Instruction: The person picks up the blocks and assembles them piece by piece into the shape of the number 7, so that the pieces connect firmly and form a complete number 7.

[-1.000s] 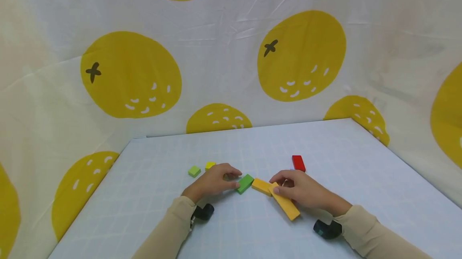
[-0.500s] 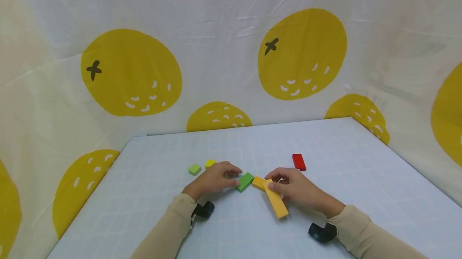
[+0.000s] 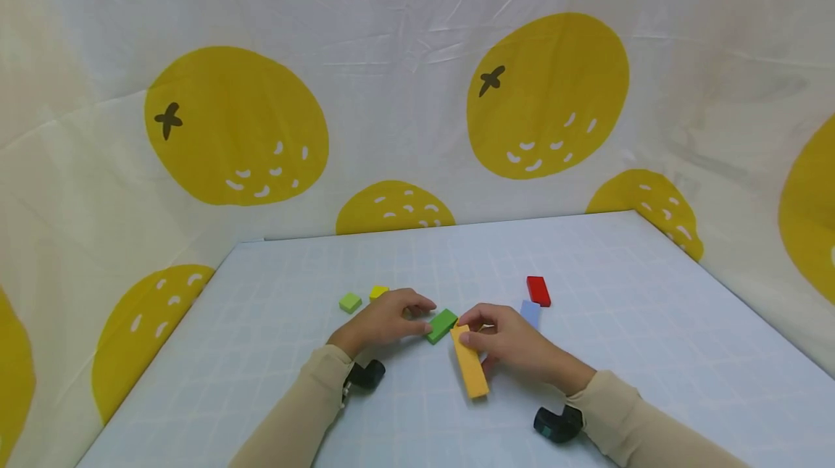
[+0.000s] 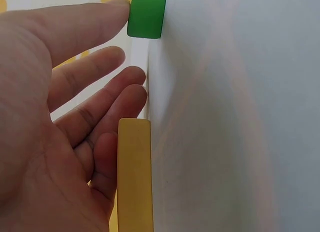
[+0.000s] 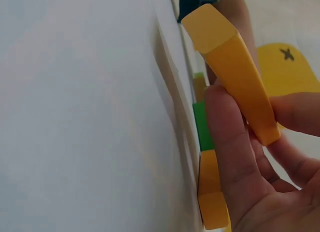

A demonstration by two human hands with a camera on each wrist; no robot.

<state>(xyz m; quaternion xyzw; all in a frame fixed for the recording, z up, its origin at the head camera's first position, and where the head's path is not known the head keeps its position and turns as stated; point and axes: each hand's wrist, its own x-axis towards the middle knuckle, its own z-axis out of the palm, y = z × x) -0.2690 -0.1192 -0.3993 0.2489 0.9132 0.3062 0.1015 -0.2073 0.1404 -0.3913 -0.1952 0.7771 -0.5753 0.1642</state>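
Observation:
My right hand (image 3: 512, 345) pinches a long orange-yellow block (image 3: 470, 363) between thumb and fingers. In the right wrist view that block (image 5: 240, 76) is tilted and held off the table. My left hand (image 3: 388, 323) lies low over the table with relaxed fingers, its thumb touching the end of a green block (image 3: 441, 326). Past the green block, an orange block (image 5: 209, 169) lies on the table; the right hand mostly hides it in the head view. A yellow block (image 4: 135, 177) sits beside the left little finger in the left wrist view.
A red block (image 3: 538, 291) and a blue block (image 3: 530, 313) lie beyond the right hand. Behind the left hand are a light green block (image 3: 350, 302) and a partly hidden yellow block (image 3: 379, 292). Fruit-printed cloth (image 3: 398, 127) hangs behind the white table (image 3: 391, 424).
The right hand has carried the long orange-yellow block to the left, turning it more upright in the head view. The blue block has come into sight. The left hand stays at the green block.

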